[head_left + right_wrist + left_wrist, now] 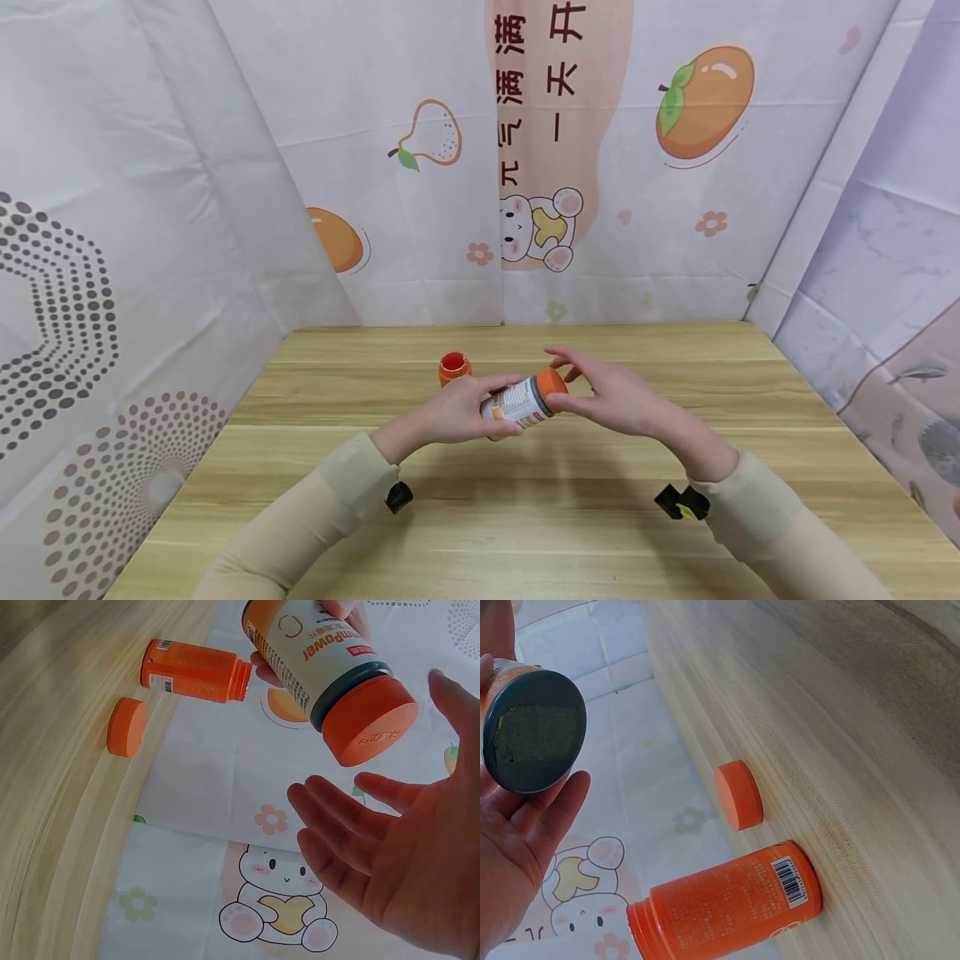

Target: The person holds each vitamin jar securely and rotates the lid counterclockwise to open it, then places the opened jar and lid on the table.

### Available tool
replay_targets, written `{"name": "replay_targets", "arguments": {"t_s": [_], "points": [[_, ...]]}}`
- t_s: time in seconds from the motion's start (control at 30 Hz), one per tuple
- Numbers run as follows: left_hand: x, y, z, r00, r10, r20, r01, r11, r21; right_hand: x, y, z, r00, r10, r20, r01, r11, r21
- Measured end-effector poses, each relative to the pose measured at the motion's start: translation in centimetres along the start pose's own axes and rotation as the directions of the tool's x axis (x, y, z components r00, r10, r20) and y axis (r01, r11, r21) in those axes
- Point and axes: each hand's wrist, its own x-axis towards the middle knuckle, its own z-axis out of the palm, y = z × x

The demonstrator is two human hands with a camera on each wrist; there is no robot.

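Observation:
My left hand (456,412) grips a pill bottle (517,405) with a white and orange label and a dark band, tilted above the table. Its orange cap (371,720) is on and points toward my right hand (628,400). That hand's fingers and thumb are spread around the cap; the right wrist view shows a gap between them and it. Behind my left hand an uncapped orange bottle (727,904) stands upright on the table, its mouth showing in the head view. Near it on the wood lies a loose orange cap (127,727). The dark bottle base (534,731) faces the left wrist camera.
The wood-grain table (525,533) reaches back to a white printed curtain (420,250). More curtain hangs on the left and right sides. Black straps or mounts (681,502) show at both sleeve cuffs.

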Motion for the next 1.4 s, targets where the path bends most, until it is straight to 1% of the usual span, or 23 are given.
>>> {"name": "replay_targets", "arguments": {"t_s": [0.13, 0.27, 0.4, 0.7, 0.9, 1.07, 1.2, 1.3, 1.4], "points": [[-0.10, 0.08, -0.06, 1.000, 0.000, 0.002, 0.000, 1.000, -0.014, 0.13, -0.09, -0.05, 0.999, 0.047, 0.008, -0.047, 0.999, -0.024], [-0.13, 0.05, -0.06, 1.000, 0.003, 0.004, -0.003, 1.000, -0.029, 0.26, -0.08, 0.08, 0.998, 0.055, 0.013, -0.054, 0.997, -0.055], [-0.12, -0.01, -0.04, 1.000, 0.003, 0.007, -0.003, 0.999, -0.033, 0.36, -0.05, 0.23, 0.999, 0.034, 0.008, -0.034, 0.997, -0.070], [-0.07, -0.23, 0.04, 1.000, 0.007, 0.005, -0.007, 1.000, -0.021, 0.16, -0.19, 0.02, 1.000, -0.018, 0.003, 0.018, 0.998, -0.056], [-0.11, -0.32, 0.01, 1.000, 0.009, 0.003, -0.009, 1.000, -0.016, -0.09, -0.06, -0.16, 0.997, -0.078, 0.004, 0.078, 0.996, -0.053], [-0.17, -0.34, -0.01, 1.000, -0.012, 0.016, 0.012, 1.000, -0.026, -0.23, -0.08, -0.27, 0.993, -0.117, 0.014, 0.118, 0.993, -0.024], [-0.17, -0.31, -0.05, 1.000, -0.010, 0.021, 0.010, 1.000, -0.027, -0.31, -0.03, -0.31, 0.989, -0.144, 0.027, 0.144, 0.990, -0.006], [-0.12, -0.31, -0.08, 1.000, 0.000, 0.020, 0.000, 1.000, -0.023, -0.31, 0.04, -0.25, 0.989, -0.142, 0.026, 0.142, 0.990, -0.002], [-0.01, -0.33, -0.07, 1.000, 0.013, 0.015, -0.013, 1.000, -0.016, -0.25, -0.01, -0.19, 0.993, -0.118, 0.025, 0.118, 0.993, -0.004]]}}
